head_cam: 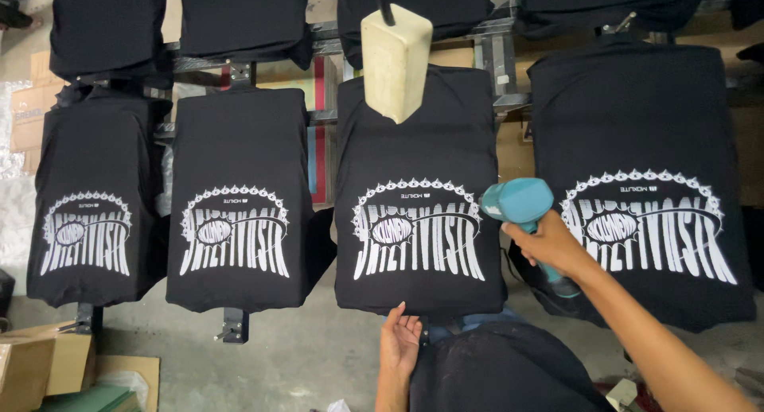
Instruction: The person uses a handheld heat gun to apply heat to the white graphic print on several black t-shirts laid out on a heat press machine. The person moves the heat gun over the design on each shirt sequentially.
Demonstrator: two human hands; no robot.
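My right hand grips the handle of a teal heat gun, its nozzle aimed left at the white print on the middle black T-shirt. My left hand rests with fingers apart against the lower hem of that same shirt, holding nothing. The shirt is stretched flat on a pallet. A cream wooden block hangs over its upper part.
Three more black printed shirts lie on pallets: far left, left of centre and right. Further black shirts sit on the row behind. Cardboard boxes stand on the concrete floor at the lower left. Metal pallet arms stick out below.
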